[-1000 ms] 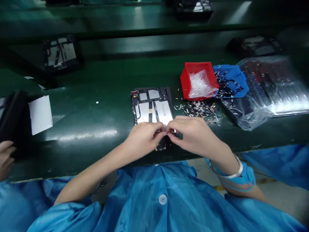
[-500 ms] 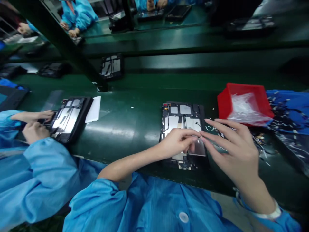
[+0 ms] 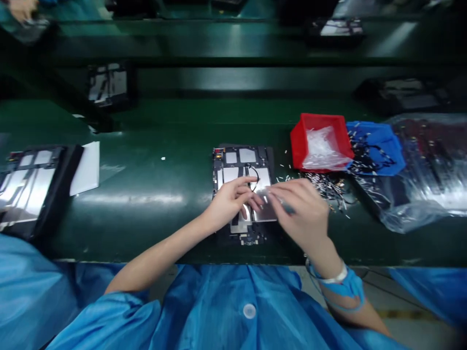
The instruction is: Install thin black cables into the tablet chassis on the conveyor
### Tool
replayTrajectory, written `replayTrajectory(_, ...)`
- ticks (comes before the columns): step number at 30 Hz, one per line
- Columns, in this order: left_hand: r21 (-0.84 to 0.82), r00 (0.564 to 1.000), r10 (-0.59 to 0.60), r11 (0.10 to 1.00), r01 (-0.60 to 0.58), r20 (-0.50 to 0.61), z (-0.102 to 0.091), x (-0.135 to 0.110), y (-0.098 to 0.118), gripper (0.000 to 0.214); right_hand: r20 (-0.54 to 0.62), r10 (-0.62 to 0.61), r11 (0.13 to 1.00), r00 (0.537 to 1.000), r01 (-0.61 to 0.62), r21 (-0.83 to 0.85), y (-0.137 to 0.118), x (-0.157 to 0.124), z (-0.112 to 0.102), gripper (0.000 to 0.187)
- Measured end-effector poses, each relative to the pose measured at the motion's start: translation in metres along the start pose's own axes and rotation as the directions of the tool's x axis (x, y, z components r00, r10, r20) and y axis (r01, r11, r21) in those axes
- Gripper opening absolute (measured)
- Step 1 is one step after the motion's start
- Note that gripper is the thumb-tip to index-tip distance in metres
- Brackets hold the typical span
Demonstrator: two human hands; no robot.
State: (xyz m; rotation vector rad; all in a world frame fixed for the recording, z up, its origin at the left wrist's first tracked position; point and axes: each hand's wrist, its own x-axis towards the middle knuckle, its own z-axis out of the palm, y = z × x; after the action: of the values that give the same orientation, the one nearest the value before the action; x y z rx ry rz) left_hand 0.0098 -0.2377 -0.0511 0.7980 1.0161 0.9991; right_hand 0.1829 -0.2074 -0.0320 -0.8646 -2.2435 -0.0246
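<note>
An opened tablet-like device (image 3: pixel 230 172) with silver panels, black strips and small circuit boards lies on the bench in front of me. Over its middle, my left hand (image 3: pixel 233 198) has its thumb and index finger closed on a short thin black cable (image 3: pixel 257 174), which curves up above the panels. Just to the right, my right hand (image 3: pixel 304 206) is blurred, its thumb and fingertips pressed together over the device's right panel. Whatever is between those fingertips is too small to make out. A tiny white piece shows near them.
Right of the device stand a red bin (image 3: pixel 321 119) with clear plastic and a blue bin (image 3: pixel 396 141) with black cables. Loose cables and white bits (image 3: pixel 328 187) lie before them, a plastic bag (image 3: pixel 430 180) beyond. Another device (image 3: pixel 34 184) and a white sheet (image 3: pixel 87 167) are left.
My view has swung right, so the neighbouring person's hands are out of sight. My fingertips, close together before, have moved slightly apart. The right hand's spread fingers have drawn in.
</note>
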Motion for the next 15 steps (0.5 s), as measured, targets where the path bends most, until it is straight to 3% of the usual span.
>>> replayTrajectory(7,0.077,0.997,0.043,0.996,-0.048,0.061,0.003,-0.006,-0.004,0.062,0.058,-0.048,0.999,0.997,0.047,0.018,-0.015,-0.003,0.011,0.009)
replayTrajectory(15,0.130,0.993,0.080,0.987,-0.090,0.085,0.006,-0.010,-0.004,0.068,0.056,-0.033,0.999,0.998,0.033,-0.015,-0.020,-0.006,0.010,0.012)
